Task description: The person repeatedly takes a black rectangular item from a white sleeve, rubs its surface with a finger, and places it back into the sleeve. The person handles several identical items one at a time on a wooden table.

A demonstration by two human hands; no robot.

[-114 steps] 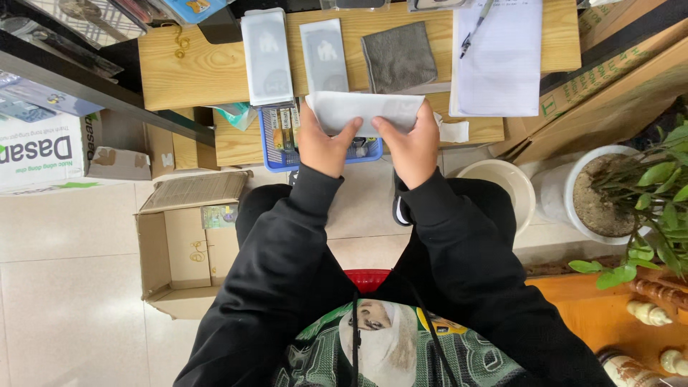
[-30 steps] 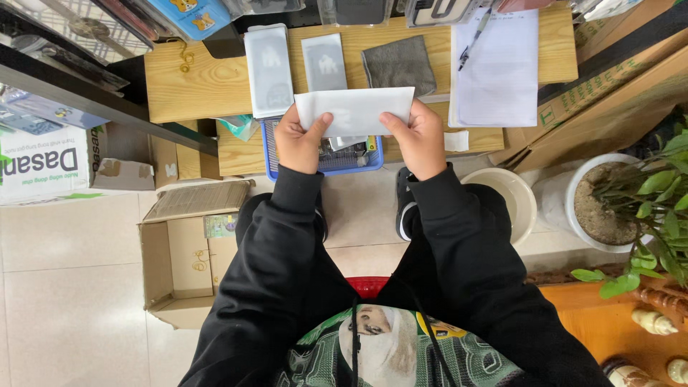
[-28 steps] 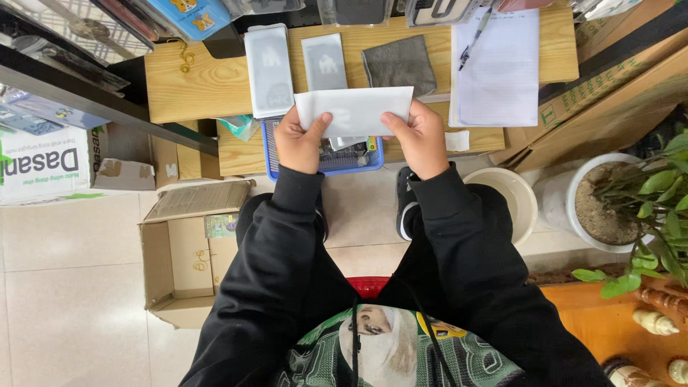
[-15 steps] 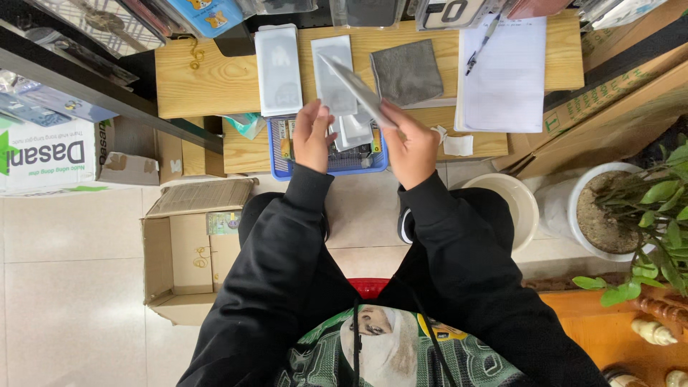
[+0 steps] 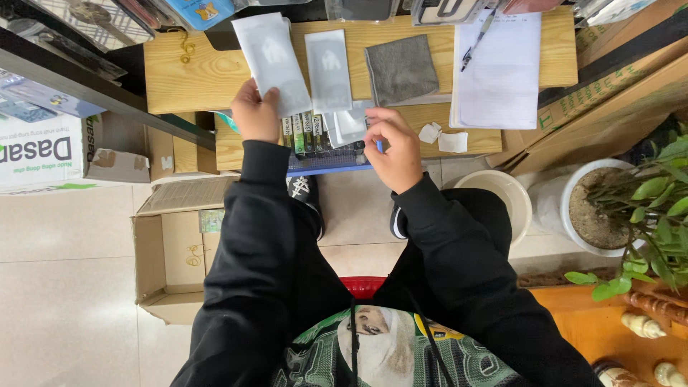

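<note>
My left hand (image 5: 254, 113) rests its fingertips on the near end of a long white sleeve packet (image 5: 274, 63) lying on the wooden bench top (image 5: 185, 75). My right hand (image 5: 393, 147) pinches a small white packet (image 5: 349, 125) just above a blue basket (image 5: 326, 159) filled with several upright packets. A second white sleeve packet (image 5: 329, 69) lies between my hands, and a grey cloth (image 5: 401, 69) lies to its right.
A clipboard of white paper with a pen (image 5: 499, 64) sits at the bench's right end. Small white scraps (image 5: 442, 136) lie on the lower shelf. An open cardboard box (image 5: 172, 251) stands on the floor left, a cream bucket (image 5: 503, 201) and potted plant (image 5: 631, 208) right.
The white packet I held up in both hands has been laid on the bench at the left. My right hand dropped to the basket and took a small packet.
</note>
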